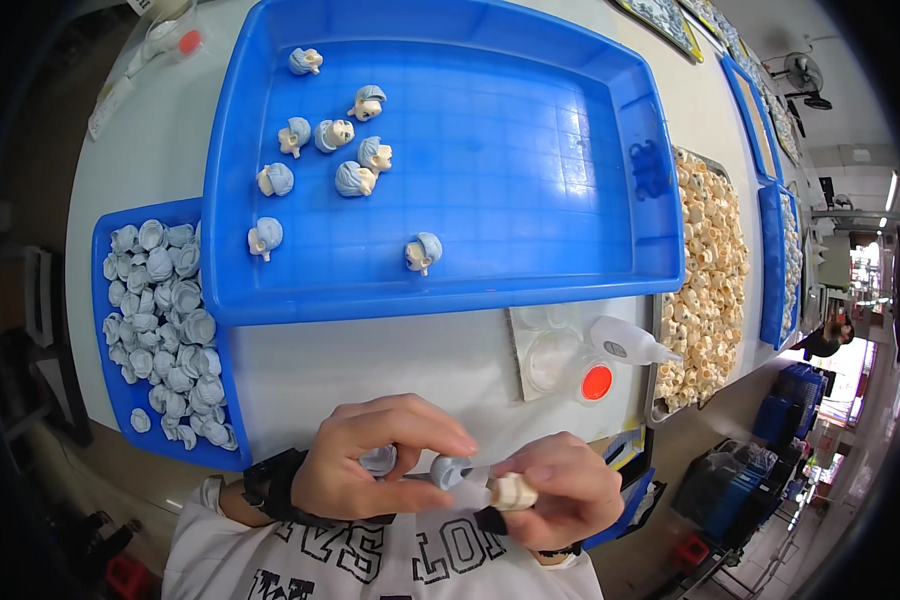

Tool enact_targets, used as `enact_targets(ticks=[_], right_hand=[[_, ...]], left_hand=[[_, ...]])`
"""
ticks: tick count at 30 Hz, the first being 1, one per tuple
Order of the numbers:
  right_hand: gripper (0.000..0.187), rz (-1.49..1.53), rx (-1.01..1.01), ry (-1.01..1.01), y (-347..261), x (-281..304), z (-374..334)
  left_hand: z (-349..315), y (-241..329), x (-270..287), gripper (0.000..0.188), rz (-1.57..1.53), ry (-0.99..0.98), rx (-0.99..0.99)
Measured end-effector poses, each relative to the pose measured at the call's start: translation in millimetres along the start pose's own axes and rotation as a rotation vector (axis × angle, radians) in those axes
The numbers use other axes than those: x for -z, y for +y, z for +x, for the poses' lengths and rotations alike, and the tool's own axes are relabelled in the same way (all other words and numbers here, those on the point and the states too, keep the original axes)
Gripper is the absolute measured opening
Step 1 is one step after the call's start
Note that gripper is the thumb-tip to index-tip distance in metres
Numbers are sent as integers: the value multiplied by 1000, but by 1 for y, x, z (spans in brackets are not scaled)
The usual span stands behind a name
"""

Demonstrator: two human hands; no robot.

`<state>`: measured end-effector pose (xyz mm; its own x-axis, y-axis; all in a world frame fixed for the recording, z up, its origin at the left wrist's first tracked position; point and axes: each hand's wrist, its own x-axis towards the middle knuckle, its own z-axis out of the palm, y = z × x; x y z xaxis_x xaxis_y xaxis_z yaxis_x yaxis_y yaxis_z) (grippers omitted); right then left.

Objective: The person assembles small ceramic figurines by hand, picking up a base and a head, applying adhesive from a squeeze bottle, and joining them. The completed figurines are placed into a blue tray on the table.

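Observation:
In front of my chest, my left hand (pixel 355 465) pinches a small pale-blue doll hair piece (pixel 449 471) between thumb and forefinger. A second pale-blue hair piece (pixel 378 460) shows inside the curl of the same hand. My right hand (pixel 575 488) grips a cream doll head (pixel 513 492) by its side, close to the pinched hair piece but apart from it. Beyond the hands, a large blue tray (pixel 450 301) holds several doll heads (pixel 355 178) with blue hair fitted, scattered mostly on its left side.
At the left, a blue bin (pixel 232 440) is heaped with loose pale-blue hair pieces (pixel 160 300). A metal tray at the right is filled with cream heads (pixel 705 290). Between them lie a white squeeze bottle (pixel 625 342) and a clear container with a red disc (pixel 596 382).

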<state>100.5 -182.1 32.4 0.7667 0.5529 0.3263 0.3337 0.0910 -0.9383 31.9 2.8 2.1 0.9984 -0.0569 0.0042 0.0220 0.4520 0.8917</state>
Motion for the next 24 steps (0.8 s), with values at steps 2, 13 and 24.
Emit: enact_targets(ticks=[2,13,24], right_hand=[[35,-119,18,-82,-3,-3,6],[35,-365,131,-134,2,-10,9],[35,-441,77,-198,-2,-8,10]], left_hand=[[-1,0,2,26,22,0,18],[-5,-6,-3,30,-87,106,100],[-5,-11,-2,24,-29,101,74]])
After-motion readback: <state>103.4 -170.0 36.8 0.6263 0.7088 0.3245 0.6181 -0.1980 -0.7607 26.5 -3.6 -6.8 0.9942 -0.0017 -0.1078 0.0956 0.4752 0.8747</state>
